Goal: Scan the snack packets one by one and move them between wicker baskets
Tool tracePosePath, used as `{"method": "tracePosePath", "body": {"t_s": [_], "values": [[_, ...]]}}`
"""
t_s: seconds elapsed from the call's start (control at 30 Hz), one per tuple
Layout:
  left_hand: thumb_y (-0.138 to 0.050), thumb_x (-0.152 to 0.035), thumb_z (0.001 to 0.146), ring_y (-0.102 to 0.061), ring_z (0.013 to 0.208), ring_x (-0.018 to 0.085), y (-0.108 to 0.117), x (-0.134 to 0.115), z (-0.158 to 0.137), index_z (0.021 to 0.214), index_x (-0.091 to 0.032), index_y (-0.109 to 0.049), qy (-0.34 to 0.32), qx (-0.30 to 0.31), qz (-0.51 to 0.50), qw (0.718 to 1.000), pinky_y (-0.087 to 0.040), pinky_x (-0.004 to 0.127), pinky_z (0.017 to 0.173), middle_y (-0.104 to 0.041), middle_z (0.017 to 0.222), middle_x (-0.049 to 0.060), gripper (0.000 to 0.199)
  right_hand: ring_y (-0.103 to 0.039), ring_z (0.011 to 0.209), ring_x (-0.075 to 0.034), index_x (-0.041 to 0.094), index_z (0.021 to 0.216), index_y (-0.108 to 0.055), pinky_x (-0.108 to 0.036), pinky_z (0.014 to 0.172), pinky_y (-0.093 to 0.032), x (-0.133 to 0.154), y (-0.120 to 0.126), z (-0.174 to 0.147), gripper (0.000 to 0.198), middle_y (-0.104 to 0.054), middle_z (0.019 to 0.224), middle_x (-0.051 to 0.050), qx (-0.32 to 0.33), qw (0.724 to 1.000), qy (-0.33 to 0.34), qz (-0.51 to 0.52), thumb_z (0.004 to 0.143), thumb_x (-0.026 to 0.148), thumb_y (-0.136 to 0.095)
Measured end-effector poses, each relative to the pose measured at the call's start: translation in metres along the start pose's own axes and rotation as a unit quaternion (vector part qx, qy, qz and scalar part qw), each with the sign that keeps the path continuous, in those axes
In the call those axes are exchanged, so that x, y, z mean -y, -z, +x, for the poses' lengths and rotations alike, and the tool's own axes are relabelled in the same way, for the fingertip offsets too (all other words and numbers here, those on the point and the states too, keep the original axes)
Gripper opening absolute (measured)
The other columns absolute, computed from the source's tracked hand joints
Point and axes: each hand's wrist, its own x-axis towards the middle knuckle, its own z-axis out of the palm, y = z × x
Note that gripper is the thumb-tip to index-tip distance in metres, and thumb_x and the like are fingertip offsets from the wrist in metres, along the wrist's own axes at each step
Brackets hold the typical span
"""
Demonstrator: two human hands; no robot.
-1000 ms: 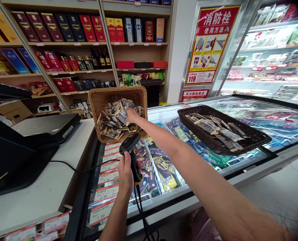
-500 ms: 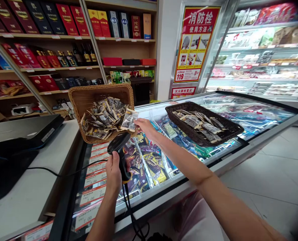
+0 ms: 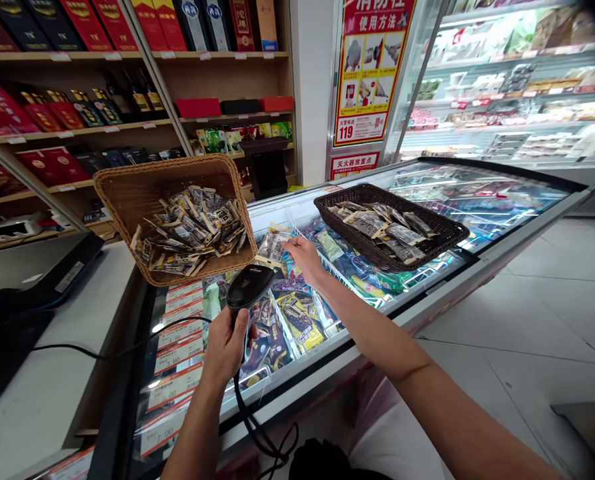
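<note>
My left hand (image 3: 226,345) is wrapped round the grip of a black barcode scanner (image 3: 250,287), whose head points up and to the right. Between the fingers of my right hand (image 3: 305,260) is a small snack packet (image 3: 274,245) with pale edges, held just in front of the scanner head above the freezer glass. Left of it, a tan wicker basket (image 3: 172,167) tilts towards me with many similar packets (image 3: 202,223) inside. On the right a dark brown woven tray (image 3: 440,243) holds several more packets (image 3: 400,233).
Under both baskets is a glass-topped chest freezer (image 3: 457,193) full of wrapped goods, with price labels (image 3: 177,360) along its left side. The scanner cable (image 3: 127,347) crosses towards a counter (image 3: 85,333) at left. Shelves (image 3: 217,57) of boxes stand behind.
My right hand has carried the packet rightwards, away from the wicker basket. The scanner head has turned towards the packet. The whole view has shifted to the right and down.
</note>
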Motion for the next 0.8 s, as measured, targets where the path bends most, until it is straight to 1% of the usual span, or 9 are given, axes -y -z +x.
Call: {"method": "tracePosePath", "body": {"t_s": [0.1, 0.23, 0.33, 0.5, 0.6, 0.67, 0.7, 0.77, 0.8], "values": [[-0.048, -0.073, 0.100, -0.055, 0.045, 0.015, 0.001, 0.001, 0.000, 0.082, -0.022, -0.057, 0.006, -0.002, -0.004, 1.000, -0.042, 0.027, 0.046, -0.064, 0.058, 0.001, 0.056, -0.051, 0.068, -0.015, 0.023, 0.069, -0.055, -0.028, 0.068, -0.041, 0.003, 0.002, -0.002, 0.027, -0.057, 0.066, 0.004, -0.008, 1.000, 0.005, -0.012, 0.075, 0.039, -0.075], [-0.047, -0.074, 0.100, -0.055, 0.045, 0.014, 0.002, 0.002, -0.001, 0.080, -0.022, -0.057, 0.009, 0.010, -0.013, 1.000, -0.042, 0.027, 0.047, -0.064, 0.058, 0.001, 0.057, -0.049, 0.070, -0.015, 0.023, 0.068, -0.054, -0.029, 0.068, -0.040, 0.010, 0.002, -0.009, 0.026, -0.054, 0.067, 0.004, -0.008, 1.000, -0.007, -0.006, 0.076, 0.038, -0.075], [-0.048, -0.077, 0.098, -0.055, 0.045, 0.015, 0.000, 0.002, -0.002, 0.080, -0.021, -0.056, 0.016, 0.015, -0.030, 0.999, -0.041, 0.027, 0.046, -0.064, 0.057, 0.002, 0.059, -0.049, 0.072, -0.016, 0.023, 0.068, -0.055, -0.029, 0.068, -0.039, 0.014, 0.003, -0.012, 0.026, -0.056, 0.070, 0.002, -0.006, 1.000, -0.012, -0.008, 0.075, 0.038, -0.076], [-0.049, -0.077, 0.098, -0.057, 0.045, 0.016, -0.002, 0.006, -0.002, 0.092, -0.018, -0.062, 0.024, 0.002, -0.071, 0.997, -0.042, 0.027, 0.044, -0.065, 0.061, 0.003, 0.061, -0.052, 0.075, -0.017, 0.023, 0.069, -0.056, -0.029, 0.069, -0.041, 0.010, 0.003, -0.010, 0.026, -0.060, 0.072, 0.001, -0.012, 1.000, -0.012, -0.012, 0.075, 0.040, -0.074], [-0.051, -0.079, 0.096, -0.057, 0.047, 0.015, -0.001, 0.004, -0.002, 0.097, -0.017, -0.064, 0.029, 0.004, -0.092, 0.995, -0.044, 0.027, 0.044, -0.066, 0.064, 0.003, 0.063, -0.054, 0.073, -0.016, 0.023, 0.071, -0.057, -0.029, 0.071, -0.043, 0.007, 0.004, -0.003, 0.025, -0.060, 0.070, 0.002, -0.022, 0.999, 0.007, -0.022, 0.075, 0.041, -0.074], [-0.053, -0.078, 0.095, -0.056, 0.047, 0.014, -0.001, 0.002, -0.001, 0.099, -0.017, -0.064, 0.036, 0.002, -0.107, 0.994, -0.045, 0.027, 0.045, -0.066, 0.065, 0.003, 0.062, -0.056, 0.072, -0.017, 0.022, 0.073, -0.059, -0.029, 0.072, -0.045, 0.013, 0.012, 0.006, 0.023, -0.061, 0.069, 0.002, -0.048, 0.997, 0.043, -0.040, 0.077, 0.040, -0.072], [-0.055, -0.077, 0.095, -0.056, 0.047, 0.014, 0.000, 0.001, -0.001, 0.100, -0.017, -0.063, 0.041, -0.001, -0.117, 0.992, -0.046, 0.026, 0.045, -0.066, 0.065, 0.003, 0.061, -0.058, 0.072, -0.017, 0.022, 0.075, -0.061, -0.030, 0.074, -0.046, 0.019, 0.021, 0.012, 0.022, -0.063, 0.070, 0.001, -0.074, 0.993, 0.069, -0.059, 0.080, 0.040, -0.071], [-0.056, -0.076, 0.095, -0.057, 0.047, 0.015, -0.001, 0.000, -0.001, 0.100, -0.017, -0.062, 0.046, -0.015, -0.139, 0.989, -0.046, 0.026, 0.042, -0.066, 0.065, 0.002, 0.059, -0.064, 0.079, -0.020, 0.021, 0.081, -0.064, -0.033, 0.079, -0.049, 0.040, 0.050, 0.025, 0.020, -0.071, 0.080, -0.003, -0.161, 0.971, 0.130, -0.121, 0.085, 0.041, -0.068], [-0.056, -0.076, 0.095, -0.059, 0.048, 0.016, -0.002, -0.001, -0.001, 0.100, -0.018, -0.062, 0.047, -0.023, -0.151, 0.987, -0.045, 0.026, 0.041, -0.066, 0.065, 0.002, 0.058, -0.067, 0.084, -0.022, 0.021, 0.085, -0.066, -0.036, 0.083, -0.049, 0.052, 0.070, 0.032, 0.020, -0.074, 0.088, -0.005, -0.218, 0.950, 0.154, -0.165, 0.088, 0.041, -0.067]]}}
